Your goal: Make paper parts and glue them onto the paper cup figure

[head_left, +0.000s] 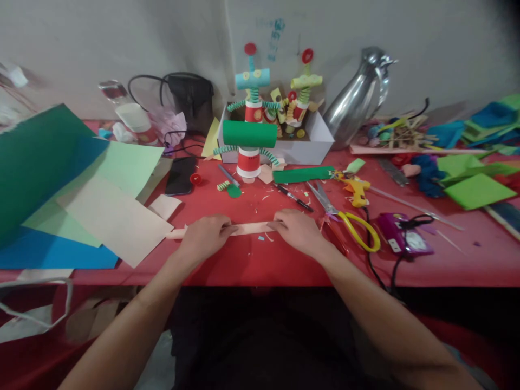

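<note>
A narrow pale peach paper strip (251,228) lies level across the red table near its front edge. My left hand (206,234) is closed on its left part, thumb and fingers pinching it, and the strip's end sticks out past the wrist side. My right hand (299,230) pinches the right end. Behind the hands stands a paper-cup figure (248,161) with a green tube (249,134) across its top and folded green paper arms. Scissors with yellow handles (357,230) lie open to the right of my right hand, and a black marker (294,197) rests just beyond it.
Coloured paper sheets (114,216) cover the left side. A white box (312,143) with more figures stands behind, beside a steel jug (359,97). On the right are a yellow glue gun (357,189), a purple power adapter (406,235) with black cable, and green paper pieces (481,190).
</note>
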`<state>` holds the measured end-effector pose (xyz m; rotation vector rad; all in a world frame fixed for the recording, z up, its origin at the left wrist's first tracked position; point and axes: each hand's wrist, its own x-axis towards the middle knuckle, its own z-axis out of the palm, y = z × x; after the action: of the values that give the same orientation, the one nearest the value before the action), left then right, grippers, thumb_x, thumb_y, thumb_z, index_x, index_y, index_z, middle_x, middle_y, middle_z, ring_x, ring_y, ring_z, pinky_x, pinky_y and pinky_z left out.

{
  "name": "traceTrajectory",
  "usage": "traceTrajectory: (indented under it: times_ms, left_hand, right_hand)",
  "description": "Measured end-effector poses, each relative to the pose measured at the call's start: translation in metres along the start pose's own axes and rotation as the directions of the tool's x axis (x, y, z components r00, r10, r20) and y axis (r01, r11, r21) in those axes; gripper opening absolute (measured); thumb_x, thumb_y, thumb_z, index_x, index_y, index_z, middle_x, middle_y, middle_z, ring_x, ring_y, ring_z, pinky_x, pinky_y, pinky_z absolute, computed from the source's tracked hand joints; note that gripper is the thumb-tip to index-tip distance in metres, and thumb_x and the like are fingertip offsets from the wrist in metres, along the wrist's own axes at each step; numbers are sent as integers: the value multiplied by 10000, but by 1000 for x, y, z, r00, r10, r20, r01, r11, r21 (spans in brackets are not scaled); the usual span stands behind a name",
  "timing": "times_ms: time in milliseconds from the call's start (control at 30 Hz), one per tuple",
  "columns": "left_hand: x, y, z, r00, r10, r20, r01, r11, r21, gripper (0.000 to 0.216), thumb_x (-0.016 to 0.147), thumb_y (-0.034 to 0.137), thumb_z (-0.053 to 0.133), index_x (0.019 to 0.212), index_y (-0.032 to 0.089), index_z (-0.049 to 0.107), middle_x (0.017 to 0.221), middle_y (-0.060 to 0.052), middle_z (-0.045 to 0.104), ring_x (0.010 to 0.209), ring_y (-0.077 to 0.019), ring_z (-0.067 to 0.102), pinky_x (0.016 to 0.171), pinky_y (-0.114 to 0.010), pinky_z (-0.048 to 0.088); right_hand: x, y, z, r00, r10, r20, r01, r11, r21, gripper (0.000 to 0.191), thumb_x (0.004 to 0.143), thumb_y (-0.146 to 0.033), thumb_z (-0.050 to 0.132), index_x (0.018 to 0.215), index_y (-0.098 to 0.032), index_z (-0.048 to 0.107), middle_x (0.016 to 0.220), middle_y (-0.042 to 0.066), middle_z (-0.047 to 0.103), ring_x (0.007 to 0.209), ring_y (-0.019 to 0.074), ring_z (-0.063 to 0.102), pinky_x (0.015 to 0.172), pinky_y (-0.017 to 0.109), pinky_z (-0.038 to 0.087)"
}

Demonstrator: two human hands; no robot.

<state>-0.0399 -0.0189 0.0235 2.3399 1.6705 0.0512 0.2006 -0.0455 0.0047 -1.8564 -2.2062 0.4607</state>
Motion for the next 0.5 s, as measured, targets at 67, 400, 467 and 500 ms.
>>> traceTrajectory:
  times_ms: [67, 400, 467, 500]
  left_hand:
    - [0, -1, 0, 1000, -4, 7, 4, 1000, -14, 326, 916, 475, 449, 802, 246, 653, 874, -32, 719, 804, -234, 647, 610, -298, 387]
    - [12, 1, -6, 993, -83, 82, 77, 994, 82, 362, 846, 526, 515, 703, 215, 633, 782, -70, 683, 761, -250, 630, 587, -305, 372]
    - [11, -2, -5, 994, -81, 73, 76, 995, 67, 377, 846, 548, 511, 714, 216, 632, 798, -67, 687, 764, -245, 630, 587, -303, 370]
    - [10, -3, -5, 995, -77, 67, 73, 996, 55, 370, 855, 539, 503, 726, 219, 635, 809, -64, 690, 769, -242, 632, 590, -302, 370]
  right_hand:
    - [0, 1, 1, 1000, 10, 7, -10, 1000, 11, 274, 965, -376, 507, 771, -212, 610, 869, 32, 669, 827, 172, 595, 591, 267, 287]
    - [7, 4, 3, 998, 66, 5, -67, 988, 140, 88, 891, -319, 620, 872, -234, 603, 903, 13, 713, 835, 187, 639, 623, 264, 341]
    - [7, 3, 4, 997, 77, -6, -75, 989, 124, 85, 887, -313, 624, 876, -233, 597, 905, 18, 713, 833, 190, 642, 627, 268, 346]
    - [7, 3, 5, 997, 80, -11, -79, 991, 110, 84, 888, -311, 623, 877, -232, 596, 905, 20, 713, 830, 190, 643, 628, 270, 347]
